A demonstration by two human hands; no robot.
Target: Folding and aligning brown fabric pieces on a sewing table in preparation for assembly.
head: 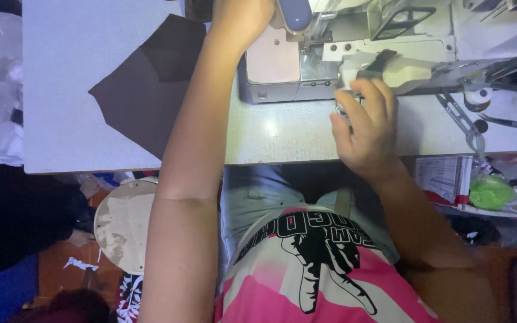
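Nearest the body, the right hand (367,128) rests on the pale counter (67,90) in front of the sewing machine (390,54), fingers curled together around a small object, largely hidden, that cannot be identified. Further out, the left hand (240,21) reaches to the machine's left end near the needle area; its fingers are out of view, so whether they are spread or pinching cannot be told. Left of that arm, a dark fabric piece (145,90) lies flat on the counter.

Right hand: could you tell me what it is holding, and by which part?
The right hand pinches a small object beside the sewing machine; what it is and where it's gripped cannot be told.
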